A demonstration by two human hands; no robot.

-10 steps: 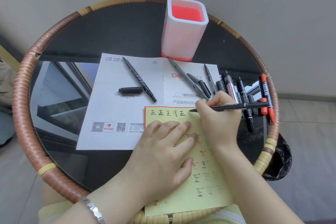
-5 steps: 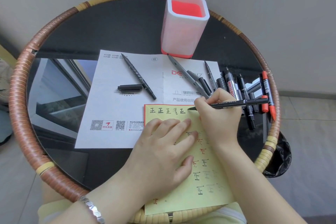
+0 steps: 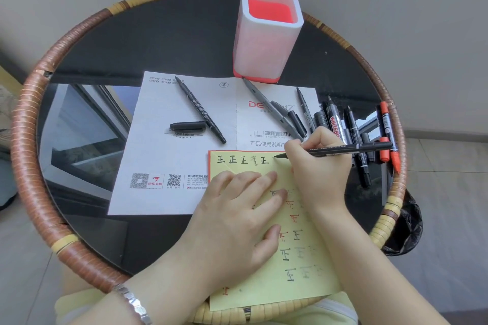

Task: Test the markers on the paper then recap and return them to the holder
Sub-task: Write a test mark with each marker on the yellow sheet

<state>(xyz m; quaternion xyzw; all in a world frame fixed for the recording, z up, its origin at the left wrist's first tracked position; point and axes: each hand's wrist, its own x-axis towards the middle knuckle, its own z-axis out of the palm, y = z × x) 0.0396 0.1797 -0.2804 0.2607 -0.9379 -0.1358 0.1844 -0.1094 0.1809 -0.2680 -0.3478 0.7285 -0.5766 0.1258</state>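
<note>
My right hand [image 3: 320,166] grips a black marker [image 3: 351,149], its tip touching the top row of characters on the yellow paper [image 3: 298,258]. My left hand [image 3: 237,221] lies flat on that paper, fingers spread. The white-and-red holder [image 3: 266,37] stands at the table's back and looks empty. An uncapped black marker [image 3: 200,109] and its loose cap [image 3: 188,126] lie on the white leaflet [image 3: 163,155]. Several more markers, black [image 3: 360,163], grey [image 3: 266,104] and red [image 3: 388,129], lie scattered to the right.
Everything rests on a round black glass table with a woven rattan rim [image 3: 29,166]. A black bag [image 3: 406,229] hangs past the right edge. A wall rises behind the table and a tiled floor lies to the right.
My right hand has shifted slightly while writing at the end of the top row. The left hand stays flat on the yellow paper.
</note>
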